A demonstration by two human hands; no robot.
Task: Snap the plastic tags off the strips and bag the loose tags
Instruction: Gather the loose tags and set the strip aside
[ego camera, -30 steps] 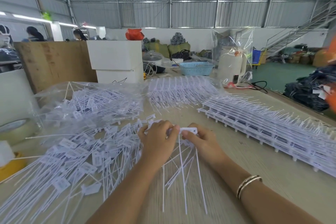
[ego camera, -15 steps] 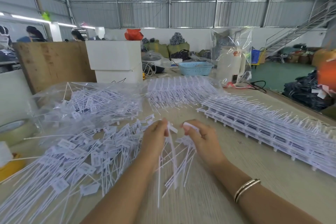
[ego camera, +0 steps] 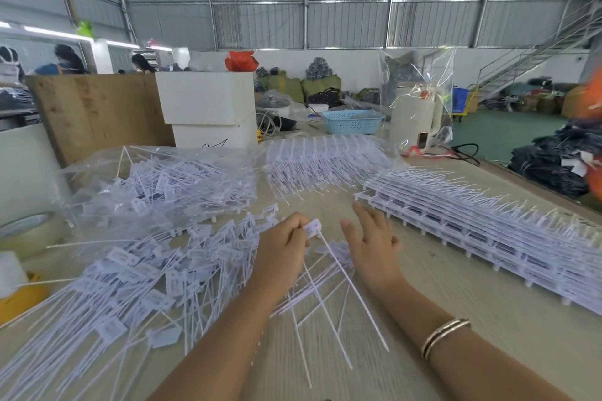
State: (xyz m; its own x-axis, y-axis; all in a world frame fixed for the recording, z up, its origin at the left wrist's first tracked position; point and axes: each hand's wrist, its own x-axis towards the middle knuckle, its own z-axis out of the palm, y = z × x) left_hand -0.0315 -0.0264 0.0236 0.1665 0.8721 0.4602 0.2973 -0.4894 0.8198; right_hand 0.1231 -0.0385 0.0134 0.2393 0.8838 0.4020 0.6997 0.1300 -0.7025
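My left hand (ego camera: 282,246) grips a small bunch of white plastic tags (ego camera: 313,227) by their heads, their long thin tails hanging down toward me. My right hand (ego camera: 371,242) hovers just to the right of it with fingers spread, holding nothing. A long stack of unbroken tag strips (ego camera: 482,231) lies along the right of the table. A big pile of loose tags (ego camera: 130,280) covers the left of the table. Behind it lies a clear plastic bag (ego camera: 156,185) holding more loose tags.
A tape roll (ego camera: 26,231) and a yellow object (ego camera: 19,299) sit at the left edge. White boxes (ego camera: 208,107), a blue basket (ego camera: 351,120) and a white appliance (ego camera: 413,114) under clear plastic stand at the back. People work far left.
My right hand let go of the tag strip it shared with my left hand and moved right, opening its fingers. My left hand kept the loose tags.
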